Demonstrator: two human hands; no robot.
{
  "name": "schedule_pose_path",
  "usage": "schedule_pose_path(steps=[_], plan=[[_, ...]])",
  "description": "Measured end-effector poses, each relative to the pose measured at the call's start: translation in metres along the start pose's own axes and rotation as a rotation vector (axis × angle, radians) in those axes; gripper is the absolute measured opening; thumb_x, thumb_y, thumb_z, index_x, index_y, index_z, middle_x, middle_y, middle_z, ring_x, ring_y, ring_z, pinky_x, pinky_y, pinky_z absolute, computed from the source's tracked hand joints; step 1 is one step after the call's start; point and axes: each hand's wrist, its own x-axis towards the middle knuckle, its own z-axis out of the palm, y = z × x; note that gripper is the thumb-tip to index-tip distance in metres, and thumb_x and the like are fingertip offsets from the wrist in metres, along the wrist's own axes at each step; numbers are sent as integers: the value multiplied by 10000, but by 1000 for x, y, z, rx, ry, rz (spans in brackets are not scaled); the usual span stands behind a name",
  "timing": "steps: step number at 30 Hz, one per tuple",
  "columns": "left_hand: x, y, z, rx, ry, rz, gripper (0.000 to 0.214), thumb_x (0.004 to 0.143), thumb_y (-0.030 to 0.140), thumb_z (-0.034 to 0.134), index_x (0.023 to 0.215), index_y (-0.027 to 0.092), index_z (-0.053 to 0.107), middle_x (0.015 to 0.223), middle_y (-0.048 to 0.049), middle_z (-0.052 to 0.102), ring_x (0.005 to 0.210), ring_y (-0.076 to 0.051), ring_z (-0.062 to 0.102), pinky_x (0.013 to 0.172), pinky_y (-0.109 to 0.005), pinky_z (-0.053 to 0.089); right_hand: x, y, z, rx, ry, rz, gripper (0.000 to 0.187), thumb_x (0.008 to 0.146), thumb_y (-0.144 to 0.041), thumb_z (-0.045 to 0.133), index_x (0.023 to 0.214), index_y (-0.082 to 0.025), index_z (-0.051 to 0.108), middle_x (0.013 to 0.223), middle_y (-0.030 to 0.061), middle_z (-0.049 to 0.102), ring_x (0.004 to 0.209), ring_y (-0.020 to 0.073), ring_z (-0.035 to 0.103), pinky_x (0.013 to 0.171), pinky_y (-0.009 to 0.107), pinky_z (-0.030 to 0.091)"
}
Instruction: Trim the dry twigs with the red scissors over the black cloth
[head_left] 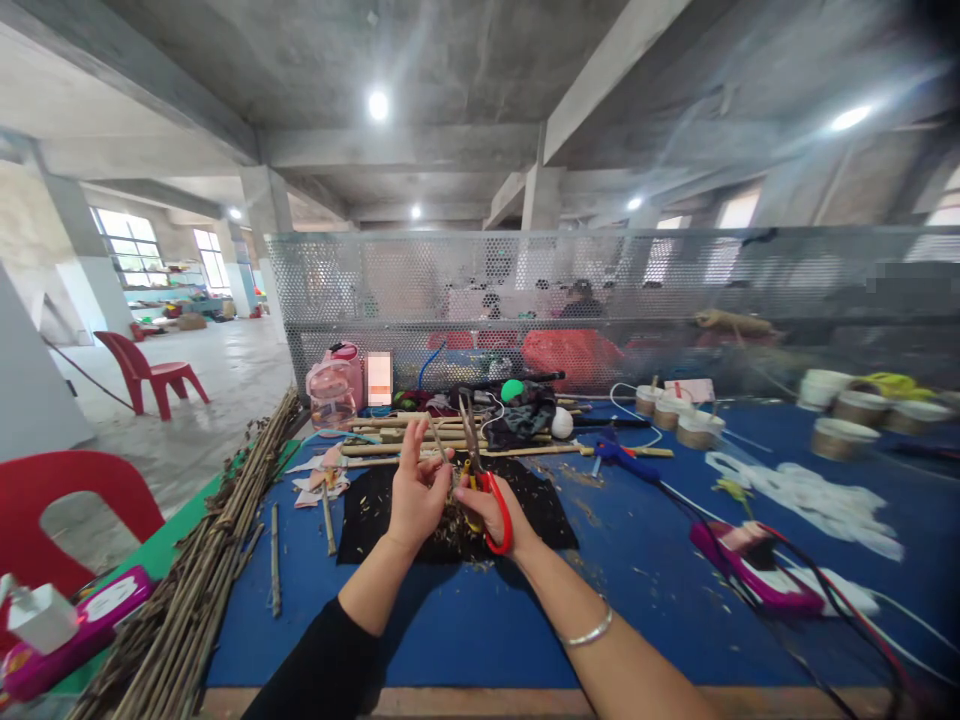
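Note:
In the head view my left hand (pixel 420 492) is closed around a thin stick (pixel 436 437) that points up and away. Right beside it, my right hand (pixel 491 508) grips scissors with red handles (pixel 502 530), their metal blades upward. A small yellow piece (pixel 468 468) shows at the right fingers; its kind I cannot make out. Both hands are above a black cloth (pixel 364 525) strewn with light plant scraps. Short cut sticks (pixel 275 560) lie on the blue tabletop (pixel 300 640) to the left.
A long bundle of dry stems (pixel 202 565) runs along the left edge. More sticks (pixel 405 436) and a white ball (pixel 562 424) lie behind my hands. To the right are a blue glue gun (pixel 626 455), a purple power strip (pixel 757 575) with cords, and several tubs (pixel 701 428). A perforated metal screen (pixel 420 280) stands behind.

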Motion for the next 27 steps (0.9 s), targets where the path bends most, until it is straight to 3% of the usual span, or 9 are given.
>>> schedule_pose_path(steps=[1,3,6,8,11,14,20,27], plan=[[-1,2,1,-35,8,-5,826,731,199,607,1384,352,123,1421,-132,285,911,-147,622,800,-287,501,0,0,0,-47,1,-12,243,646,-354,638,672,-159,496,488,-72,403,436,63,330,430,199,260],[-2,6,3,-97,7,-39,881,716,191,621,1386,362,76,1380,-135,356,878,-136,626,782,-291,506,0,-1,0,-137,27,-43,214,646,-334,624,683,-161,504,514,-65,428,461,73,353,453,204,289],[-3,14,7,-168,-28,-136,682,709,232,634,1322,250,334,1099,-108,594,826,-150,623,750,-297,503,2,-1,1,-214,92,-71,185,634,-313,606,691,-164,511,563,-49,472,508,90,390,497,214,332],[-3,20,10,-249,-8,-194,464,740,315,606,1171,176,504,922,-83,633,798,-156,612,741,-298,493,3,-1,2,-209,107,-90,190,618,-308,606,682,-170,493,580,-45,479,529,94,399,517,215,345],[-1,30,16,-439,117,-248,307,776,432,544,889,148,575,738,-27,589,689,-113,574,712,-271,479,3,-1,3,-196,104,-99,207,611,-309,608,670,-181,458,552,-59,447,511,87,385,512,210,344],[4,36,22,-579,195,-268,337,769,476,538,680,155,484,576,33,455,533,-66,467,598,-214,449,1,2,3,-239,79,-137,187,649,-309,591,694,-183,460,555,-59,449,497,83,385,508,205,348],[17,35,15,-674,259,-421,357,824,496,434,669,176,398,510,74,277,403,-42,281,422,-161,323,-5,3,6,-413,79,-294,152,699,-312,573,727,-179,505,627,-19,506,537,97,412,529,210,362],[28,24,-1,-677,265,-590,361,821,479,450,644,176,363,480,94,231,362,-29,231,380,-147,273,-6,-1,9,-537,33,-314,164,684,-317,592,718,-170,529,614,-19,527,532,97,416,530,210,365]])
